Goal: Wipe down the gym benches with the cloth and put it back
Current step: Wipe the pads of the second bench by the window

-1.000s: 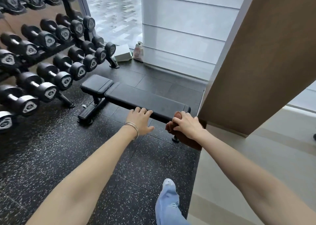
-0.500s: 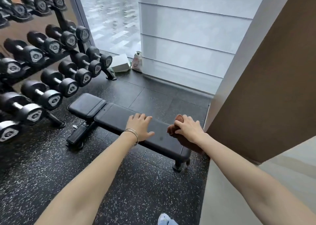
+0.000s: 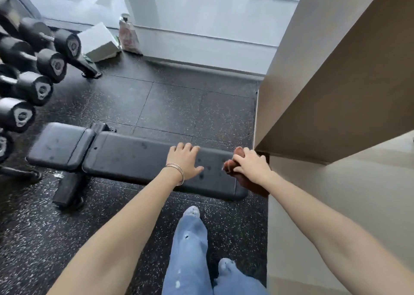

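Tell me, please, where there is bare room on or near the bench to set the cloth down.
Free: the bench between its seat seam and the left hand; the floor between bench and white wall. Crowded: the right end, with the right hand and cloth beside the partition.

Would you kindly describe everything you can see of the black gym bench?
The gym bench is flat, black and padded, seemingly vinyl: a short seat pad left, a long pad right. Dark spots dot its top. The left hand rests flat on it; the right hand grips a brown cloth at its right end.
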`<state>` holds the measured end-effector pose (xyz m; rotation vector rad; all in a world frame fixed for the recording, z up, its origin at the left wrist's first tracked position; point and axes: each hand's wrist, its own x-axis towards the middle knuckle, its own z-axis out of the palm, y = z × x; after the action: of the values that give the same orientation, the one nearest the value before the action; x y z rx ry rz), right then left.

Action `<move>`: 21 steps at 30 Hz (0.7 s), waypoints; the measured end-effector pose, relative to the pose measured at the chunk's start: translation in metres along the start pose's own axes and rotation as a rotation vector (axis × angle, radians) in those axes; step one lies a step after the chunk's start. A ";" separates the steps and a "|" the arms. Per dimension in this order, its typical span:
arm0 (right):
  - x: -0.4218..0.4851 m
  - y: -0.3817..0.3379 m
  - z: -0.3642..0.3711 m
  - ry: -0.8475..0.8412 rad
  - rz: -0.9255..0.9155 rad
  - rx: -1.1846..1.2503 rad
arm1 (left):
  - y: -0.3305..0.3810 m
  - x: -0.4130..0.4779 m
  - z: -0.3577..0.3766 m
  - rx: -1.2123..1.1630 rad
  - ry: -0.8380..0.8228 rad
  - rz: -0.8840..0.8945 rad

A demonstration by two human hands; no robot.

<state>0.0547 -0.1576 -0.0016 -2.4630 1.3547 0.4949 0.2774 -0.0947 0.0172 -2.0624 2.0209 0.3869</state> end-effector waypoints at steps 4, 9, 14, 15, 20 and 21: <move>0.050 0.001 0.007 -0.011 0.091 0.076 | -0.018 0.064 0.009 -0.019 -0.042 0.072; 0.092 0.006 0.045 -0.046 0.186 0.179 | -0.031 0.127 0.055 -0.047 -0.148 0.096; 0.130 0.022 0.099 -0.097 0.233 0.207 | -0.026 0.175 0.122 -0.072 -0.265 0.106; 0.141 0.027 0.109 -0.097 0.233 0.201 | -0.026 0.186 0.135 -0.084 -0.274 0.100; 0.198 0.049 0.165 -0.042 0.257 0.210 | -0.018 0.240 0.196 -0.132 -0.263 0.109; 0.211 0.053 0.177 -0.023 0.270 0.217 | -0.017 0.252 0.208 -0.129 -0.250 0.125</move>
<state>0.0870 -0.2717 -0.2554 -2.1092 1.6469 0.4086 0.2920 -0.2603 -0.2646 -1.8524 2.0229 0.7758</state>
